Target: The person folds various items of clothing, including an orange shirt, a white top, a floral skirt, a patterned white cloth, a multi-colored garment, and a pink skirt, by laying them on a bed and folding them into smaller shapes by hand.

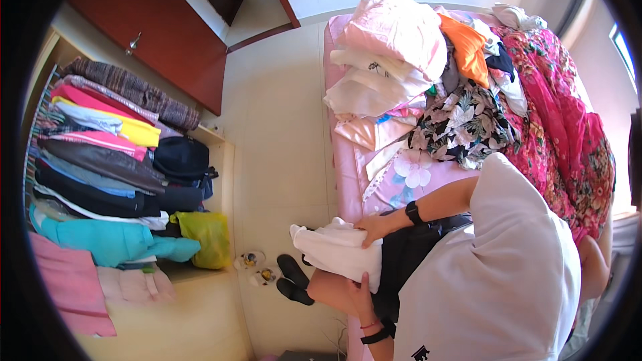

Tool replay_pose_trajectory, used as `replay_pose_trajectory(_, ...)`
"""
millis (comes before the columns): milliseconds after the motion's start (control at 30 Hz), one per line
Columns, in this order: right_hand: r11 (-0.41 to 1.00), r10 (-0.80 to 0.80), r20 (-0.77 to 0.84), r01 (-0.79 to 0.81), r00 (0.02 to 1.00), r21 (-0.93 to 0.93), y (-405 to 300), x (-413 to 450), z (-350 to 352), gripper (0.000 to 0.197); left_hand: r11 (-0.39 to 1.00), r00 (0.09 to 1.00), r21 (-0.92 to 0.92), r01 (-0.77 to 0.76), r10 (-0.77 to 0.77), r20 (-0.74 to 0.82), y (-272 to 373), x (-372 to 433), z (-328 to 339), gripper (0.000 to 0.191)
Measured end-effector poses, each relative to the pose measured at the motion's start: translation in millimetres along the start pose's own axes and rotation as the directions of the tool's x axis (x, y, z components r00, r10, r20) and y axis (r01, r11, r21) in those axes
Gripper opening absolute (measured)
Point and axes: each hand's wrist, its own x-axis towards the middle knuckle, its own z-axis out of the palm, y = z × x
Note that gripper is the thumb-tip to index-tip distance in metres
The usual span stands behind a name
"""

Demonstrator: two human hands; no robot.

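A folded white cloth garment lies across the person's lap, over dark shorts and one bare thigh. My right hand, coming from the upper side with a black wristband, grips its upper right edge. At its lower edge my left hand holds the cloth near a corner, with a red string and a black band on the wrist. Parts of the fingers of both hands are hidden by the cloth.
Beside the person is a bed with piled clothes, a floral black garment and a red floral cloth. An open wardrobe of hanging clothes and a yellow-green plastic bag stand opposite. Slippers are on the floor.
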Motion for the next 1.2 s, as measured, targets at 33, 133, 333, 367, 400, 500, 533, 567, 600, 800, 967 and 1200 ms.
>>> replay_pose_trajectory(33,1.000,-0.003,-0.015,0.003,1.000,0.005,1,-2,-3,0.064,1.000,1.000,0.010,-0.006,0.006,0.010,19,-1,4,0.041)
replay_pose_trajectory(133,0.992,0.041,-0.084,-0.031,0.996,0.123,-13,-20,-26,0.055,0.861,0.981,0.472,-0.189,0.183,0.058,60,-8,17,0.038)
replay_pose_trajectory(333,0.993,-0.053,-0.530,-0.014,0.846,-0.121,-134,-141,-183,0.058,0.980,0.982,0.063,-0.189,0.189,0.016,30,-3,18,0.035)
replay_pose_trajectory(367,0.998,0.001,-0.645,-0.038,0.764,-0.044,-149,-168,-205,0.058,0.981,0.983,0.064,-0.184,0.182,0.026,29,-2,17,0.035)
replay_pose_trajectory(400,0.980,0.182,-0.687,-0.075,0.704,0.183,-180,-201,-225,0.062,0.971,0.978,0.124,-0.203,0.194,0.076,29,0,18,0.034)
replay_pose_trajectory(500,0.908,-0.306,-0.933,0.353,0.187,-0.227,-170,-244,-279,0.056,0.952,0.972,0.208,-0.225,0.204,0.119,30,7,18,0.032)
replay_pose_trajectory(533,0.900,-0.342,-0.931,0.328,0.127,-0.286,-164,-264,-298,0.051,0.949,0.970,0.218,-0.229,0.203,0.135,32,10,21,0.031)
replay_pose_trajectory(567,0.894,-0.334,-0.940,0.339,0.072,-0.292,-155,-272,-315,0.049,0.945,0.969,0.230,-0.234,0.208,0.132,37,10,20,0.031)
replay_pose_trajectory(600,0.911,-0.275,-0.960,0.332,0.045,-0.246,-146,-278,-322,0.049,0.947,0.974,0.241,-0.213,0.187,0.124,43,10,22,0.030)
replay_pose_trajectory(800,0.956,0.196,-0.970,-0.191,-0.144,0.222,81,-352,-362,0.034,0.941,0.960,0.234,-0.244,0.200,0.198,46,10,40,0.027)
replay_pose_trajectory(967,0.759,0.197,-0.980,-0.630,-0.021,0.166,173,-317,-237,0.027,0.956,0.971,0.192,-0.220,0.197,0.134,21,1,22,0.025)
replay_pose_trajectory(1200,0.176,0.196,-0.965,-0.975,0.172,-0.138,173,-315,-187,0.012,0.961,0.977,0.201,-0.187,0.161,0.138,29,-3,32,0.021)
